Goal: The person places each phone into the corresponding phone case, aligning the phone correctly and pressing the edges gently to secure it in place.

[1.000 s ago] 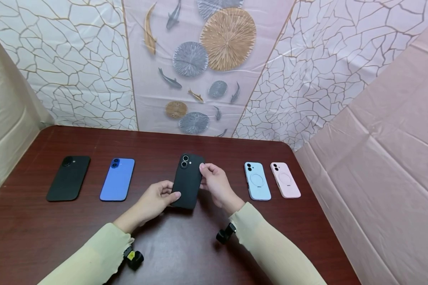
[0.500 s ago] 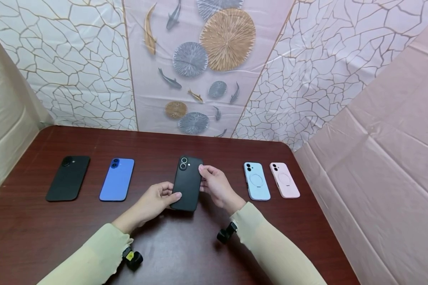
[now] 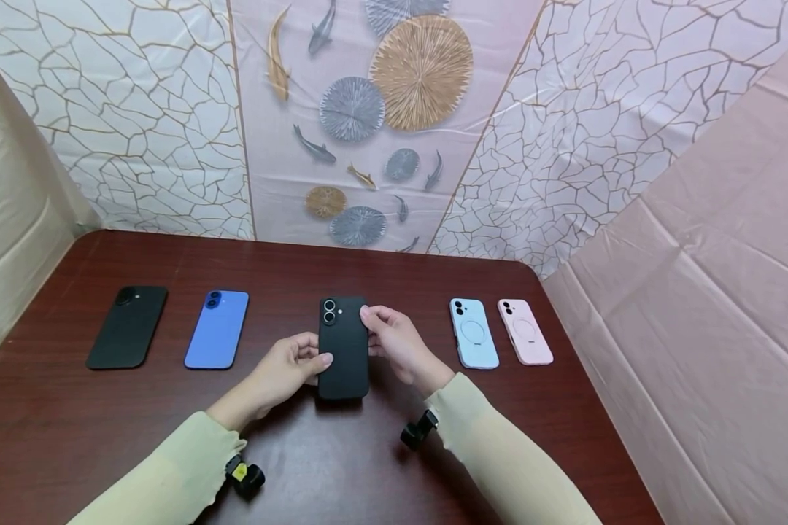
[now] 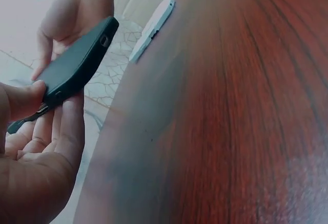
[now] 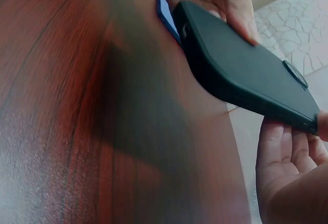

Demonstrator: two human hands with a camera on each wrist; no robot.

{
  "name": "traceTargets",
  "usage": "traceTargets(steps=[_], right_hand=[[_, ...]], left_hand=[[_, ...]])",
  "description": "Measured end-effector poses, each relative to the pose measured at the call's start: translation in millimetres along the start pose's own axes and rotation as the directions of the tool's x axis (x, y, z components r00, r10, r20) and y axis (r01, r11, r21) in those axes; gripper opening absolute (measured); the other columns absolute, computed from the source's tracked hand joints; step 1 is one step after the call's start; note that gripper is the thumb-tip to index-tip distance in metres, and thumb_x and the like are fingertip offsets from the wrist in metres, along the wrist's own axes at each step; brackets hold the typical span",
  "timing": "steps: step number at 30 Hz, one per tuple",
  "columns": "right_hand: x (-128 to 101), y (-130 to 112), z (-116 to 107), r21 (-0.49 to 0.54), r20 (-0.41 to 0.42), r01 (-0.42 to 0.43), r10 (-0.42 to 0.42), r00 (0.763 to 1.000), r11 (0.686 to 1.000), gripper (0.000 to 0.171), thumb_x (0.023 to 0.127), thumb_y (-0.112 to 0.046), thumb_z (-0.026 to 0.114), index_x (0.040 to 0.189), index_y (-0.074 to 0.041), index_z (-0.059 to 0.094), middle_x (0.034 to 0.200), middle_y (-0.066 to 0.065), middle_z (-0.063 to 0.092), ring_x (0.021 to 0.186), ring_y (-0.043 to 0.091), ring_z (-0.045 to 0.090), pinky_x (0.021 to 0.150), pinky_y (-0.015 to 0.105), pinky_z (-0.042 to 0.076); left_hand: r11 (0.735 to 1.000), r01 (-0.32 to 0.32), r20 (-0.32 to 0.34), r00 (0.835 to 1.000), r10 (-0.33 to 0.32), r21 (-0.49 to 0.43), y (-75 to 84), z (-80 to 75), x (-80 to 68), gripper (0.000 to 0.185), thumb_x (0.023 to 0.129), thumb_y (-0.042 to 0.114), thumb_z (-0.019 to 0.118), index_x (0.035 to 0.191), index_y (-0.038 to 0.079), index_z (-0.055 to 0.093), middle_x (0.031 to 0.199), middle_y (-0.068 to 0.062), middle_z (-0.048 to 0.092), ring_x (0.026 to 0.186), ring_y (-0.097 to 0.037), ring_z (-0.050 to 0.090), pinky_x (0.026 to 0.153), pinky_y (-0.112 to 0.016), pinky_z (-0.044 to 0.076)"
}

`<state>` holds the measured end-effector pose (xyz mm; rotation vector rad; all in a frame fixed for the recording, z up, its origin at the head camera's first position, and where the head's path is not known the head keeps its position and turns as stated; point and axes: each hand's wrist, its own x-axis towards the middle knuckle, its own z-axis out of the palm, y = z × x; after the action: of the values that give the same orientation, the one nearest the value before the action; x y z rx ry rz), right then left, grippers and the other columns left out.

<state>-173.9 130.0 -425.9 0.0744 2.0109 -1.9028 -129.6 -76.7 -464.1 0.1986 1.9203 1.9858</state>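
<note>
A matte black phone (image 3: 344,350), its back and two ringed camera lenses facing up, is held just above the table between both hands. My left hand (image 3: 282,372) grips its left long edge, thumb on the back and fingers curled below. My right hand (image 3: 400,341) pinches the upper right edge between thumb and fingers. In the left wrist view, the phone (image 4: 77,67) shows a port cutout at its near end. The right wrist view shows the phone (image 5: 241,62) tilted over the table; its front side is hidden.
On the dark red wooden table (image 3: 341,467) lie a black phone (image 3: 128,328) and a blue phone (image 3: 217,332) at left. A light blue phone-shaped item (image 3: 474,335) and a pink one (image 3: 527,334) lie at right. Patterned cloth (image 3: 351,73) hangs behind.
The held phone has turned from leaning right to nearly straight and shifted slightly toward me. My right hand has moved a little left and down along with it. The left hand has stayed about still.
</note>
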Motion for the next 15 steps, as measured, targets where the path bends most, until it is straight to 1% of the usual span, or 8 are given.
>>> traceTargets(steps=[3, 5, 8, 12, 15], right_hand=[[-0.7, -2.9, -0.4, 0.022, 0.007, 0.003, -0.003, 1.0, 1.0, 0.038, 0.096, -0.042, 0.058, 0.112, -0.008, 0.063, 0.084, 0.008, 0.063, 0.073, 0.019, 0.062, 0.067, 0.032, 0.053], [-0.2, -4.4, 1.4, 0.035, 0.006, 0.005, -0.005, 1.0, 0.999, 0.038, 0.097, -0.043, 0.056, 0.112, -0.009, 0.062, 0.083, 0.008, 0.062, 0.07, 0.019, 0.062, 0.065, 0.032, 0.053], [-0.5, -6.4, 3.0, 0.032, -0.01, 0.015, -0.015, 1.0, 0.999, 0.032, 0.1, -0.039, 0.052, 0.109, -0.009, 0.06, 0.081, 0.007, 0.06, 0.065, 0.019, 0.06, 0.062, 0.032, 0.051], [-0.8, -8.1, 3.8, 0.0, -0.034, 0.045, -0.045, 0.998, 0.999, 0.026, 0.102, -0.03, 0.05, 0.105, -0.007, 0.061, 0.075, 0.007, 0.057, 0.061, 0.019, 0.057, 0.059, 0.032, 0.05], [0.5, -7.6, 3.6, -0.004, -0.033, 0.045, -0.045, 0.998, 0.999, 0.027, 0.102, -0.031, 0.05, 0.104, -0.006, 0.062, 0.074, 0.007, 0.058, 0.061, 0.018, 0.057, 0.059, 0.032, 0.051]], left_hand=[[1.0, -0.007, -0.019, 1.0, 0.007, 0.02, 0.2, 1.2, 0.4, 0.019, 0.095, 0.011, 0.063, 0.11, 0.001, 0.057, 0.097, -0.013, 0.063, 0.088, -0.022, 0.067, 0.074, -0.037, 0.057], [0.999, -0.003, -0.023, 1.0, 0.004, 0.033, 0.2, 0.8, -0.4, 0.02, 0.095, 0.011, 0.063, 0.111, 0.001, 0.057, 0.096, -0.013, 0.062, 0.088, -0.022, 0.066, 0.074, -0.037, 0.056], [0.999, -0.003, -0.009, 1.0, 0.004, 0.047, 1.0, 0.6, -1.9, 0.023, 0.095, 0.013, 0.064, 0.114, 0.001, 0.057, 0.097, -0.013, 0.062, 0.088, -0.022, 0.066, 0.074, -0.037, 0.056], [1.0, 0.003, 0.021, 1.0, -0.003, 0.026, 1.5, 0.5, -2.5, 0.025, 0.095, 0.015, 0.064, 0.117, 0.004, 0.058, 0.099, -0.014, 0.064, 0.09, -0.024, 0.067, 0.076, -0.038, 0.056], [1.0, 0.003, 0.028, 1.0, -0.003, 0.022, 0.5, 0.0, -2.8, 0.024, 0.096, 0.015, 0.062, 0.117, 0.005, 0.057, 0.102, -0.014, 0.063, 0.093, -0.024, 0.067, 0.077, -0.038, 0.056]])
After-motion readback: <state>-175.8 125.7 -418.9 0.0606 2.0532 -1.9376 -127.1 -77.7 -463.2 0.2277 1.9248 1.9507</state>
